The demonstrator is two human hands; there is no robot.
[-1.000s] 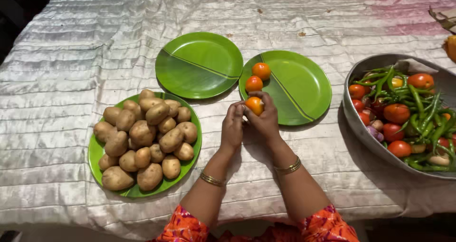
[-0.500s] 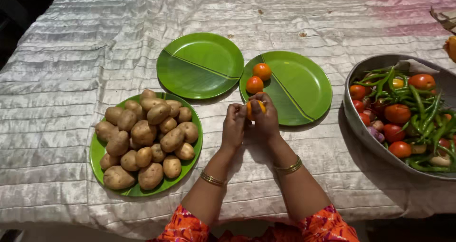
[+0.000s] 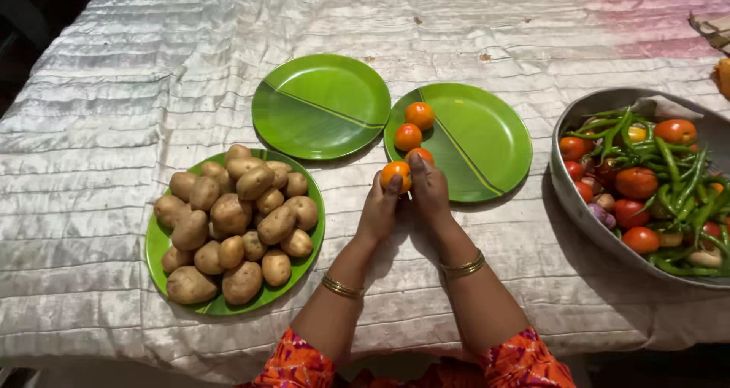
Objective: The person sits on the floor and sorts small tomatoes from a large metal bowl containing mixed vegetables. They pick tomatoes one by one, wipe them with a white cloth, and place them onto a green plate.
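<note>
Hands are meeting near the middle of a table covered in a shiny, wrinkled silver-white cloth [image 3: 106, 129], seen from above by the person wearing the camera. Her left hand [image 3: 378, 209] is gripping a small orange tomato [image 3: 395, 174] with its fingers curled closed around the lower part of the fruit, lifting it just off the cloth at the near left edge of a green plate [image 3: 487, 148]. Her right hand [image 3: 430, 194] is lying just beside the left one, at its three o'clock, with its fingertips touching a second orange tomato [image 3: 420, 155] that is sitting on that plate's rim; whether the fingers are pinching it or only resting on it cannot be told. Two more orange tomatoes [image 3: 413, 125] are sitting on the same plate at about twelve o'clock from the hands, one just behind the other. Another green plate [image 3: 321, 106], with a leaf pattern, is lying at eleven o'clock from the hands, nearly touching the first. At nine o'clock, a third green plate [image 3: 156, 247] is holding a heap of brown potatoes [image 3: 236, 221]. At three o'clock, well apart from the hands, a large metal bowl [image 3: 566, 190] is holding red tomatoes [image 3: 635, 181] mixed with long green chillies [image 3: 684, 179]. Gold bangles are circling both wrists, and orange patterned sleeves are showing at the bottom edge, at six o'clock.
</note>
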